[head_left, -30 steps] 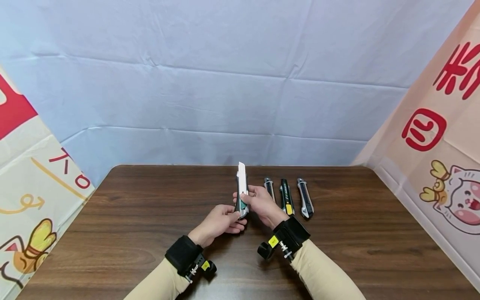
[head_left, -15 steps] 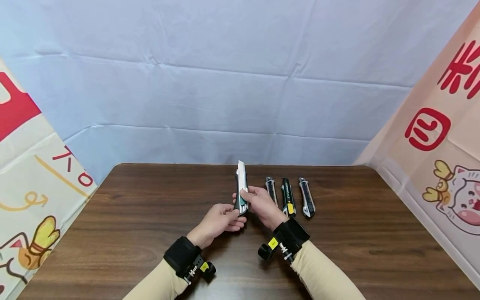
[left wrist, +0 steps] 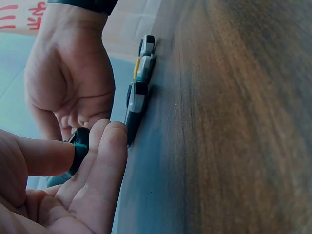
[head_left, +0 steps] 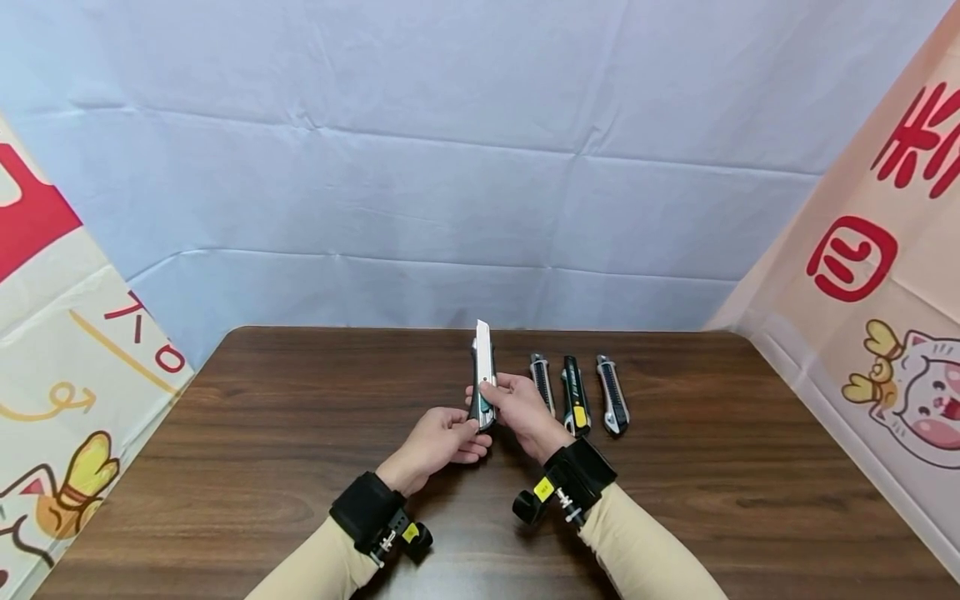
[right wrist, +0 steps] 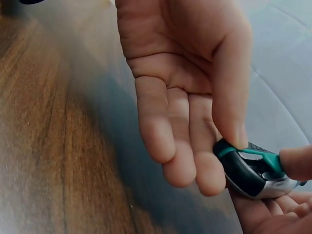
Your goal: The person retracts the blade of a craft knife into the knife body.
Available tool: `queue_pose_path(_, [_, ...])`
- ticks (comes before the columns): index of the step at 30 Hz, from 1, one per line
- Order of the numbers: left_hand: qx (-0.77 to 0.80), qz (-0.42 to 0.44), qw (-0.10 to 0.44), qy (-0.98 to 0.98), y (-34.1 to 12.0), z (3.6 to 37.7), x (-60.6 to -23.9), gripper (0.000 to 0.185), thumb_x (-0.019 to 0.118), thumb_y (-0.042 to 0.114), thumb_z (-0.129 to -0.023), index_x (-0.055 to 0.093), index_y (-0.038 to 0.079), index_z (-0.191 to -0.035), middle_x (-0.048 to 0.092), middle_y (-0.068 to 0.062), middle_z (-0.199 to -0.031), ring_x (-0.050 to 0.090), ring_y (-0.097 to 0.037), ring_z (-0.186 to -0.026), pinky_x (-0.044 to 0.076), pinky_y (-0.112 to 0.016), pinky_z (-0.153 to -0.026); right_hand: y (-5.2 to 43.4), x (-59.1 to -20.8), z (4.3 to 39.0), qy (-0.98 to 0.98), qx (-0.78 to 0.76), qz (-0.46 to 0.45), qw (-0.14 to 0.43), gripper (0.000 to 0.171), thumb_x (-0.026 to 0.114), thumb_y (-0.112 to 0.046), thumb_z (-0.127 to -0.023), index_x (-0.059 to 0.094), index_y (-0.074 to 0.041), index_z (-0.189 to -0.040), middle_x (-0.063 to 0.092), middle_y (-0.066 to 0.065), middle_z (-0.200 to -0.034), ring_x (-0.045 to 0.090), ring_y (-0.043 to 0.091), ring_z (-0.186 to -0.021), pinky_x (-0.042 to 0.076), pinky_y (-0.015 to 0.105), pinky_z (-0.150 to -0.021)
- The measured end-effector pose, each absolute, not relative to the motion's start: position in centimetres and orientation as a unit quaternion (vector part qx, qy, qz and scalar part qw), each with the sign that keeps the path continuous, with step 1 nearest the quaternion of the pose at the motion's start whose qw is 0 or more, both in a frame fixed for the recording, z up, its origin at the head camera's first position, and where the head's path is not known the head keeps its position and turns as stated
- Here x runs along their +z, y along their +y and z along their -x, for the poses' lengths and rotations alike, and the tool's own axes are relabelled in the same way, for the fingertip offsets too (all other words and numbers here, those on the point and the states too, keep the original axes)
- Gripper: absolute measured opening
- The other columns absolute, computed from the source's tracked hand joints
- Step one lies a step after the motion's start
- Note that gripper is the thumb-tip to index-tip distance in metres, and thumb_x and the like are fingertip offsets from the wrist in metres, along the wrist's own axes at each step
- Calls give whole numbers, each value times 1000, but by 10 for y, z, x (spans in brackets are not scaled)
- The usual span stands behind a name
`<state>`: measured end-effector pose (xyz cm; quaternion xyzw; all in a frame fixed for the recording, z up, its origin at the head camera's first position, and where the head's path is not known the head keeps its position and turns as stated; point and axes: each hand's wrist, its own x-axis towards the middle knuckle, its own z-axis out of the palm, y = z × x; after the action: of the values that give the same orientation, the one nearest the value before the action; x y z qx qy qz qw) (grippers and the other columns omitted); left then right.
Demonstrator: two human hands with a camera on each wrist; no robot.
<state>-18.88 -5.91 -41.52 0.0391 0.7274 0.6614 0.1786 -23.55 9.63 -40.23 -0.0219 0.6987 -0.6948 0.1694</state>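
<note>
Both hands hold one utility knife above the middle of the dark wooden bench, its pale blade end pointing away from the person. The left hand pinches the knife's rounded green-and-black butt end between thumb and curled fingers. The right hand grips the handle higher up, thumb on top and fingers beneath. Just to the right, three more utility knives lie side by side on the bench: a grey one, one with a yellow slider, and a black-and-silver one.
</note>
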Motion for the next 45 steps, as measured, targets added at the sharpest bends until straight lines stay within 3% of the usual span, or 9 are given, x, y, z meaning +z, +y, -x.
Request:
queue_pose_path(18, [656, -31, 182, 731, -55, 186, -410, 30, 48, 8, -100, 59, -13, -119, 73, -19, -96, 68, -7, -74, 60, -24, -71, 97, -400, 236, 708, -686, 23, 167, 30, 51, -10, -101, 56, 3, -127, 68, 20, -119, 69, 22, -105, 58, 29, -85])
queue_pose_path(45, [659, -25, 189, 728, -57, 187, -411, 30, 47, 8, -100, 60, -12, -119, 73, -15, -94, 68, -7, -74, 60, -23, -71, 98, -401, 236, 693, -700, 46, 169, 30, 51, -3, -99, 54, 6, -128, 63, 27, -124, 68, 23, -107, 56, 24, -79])
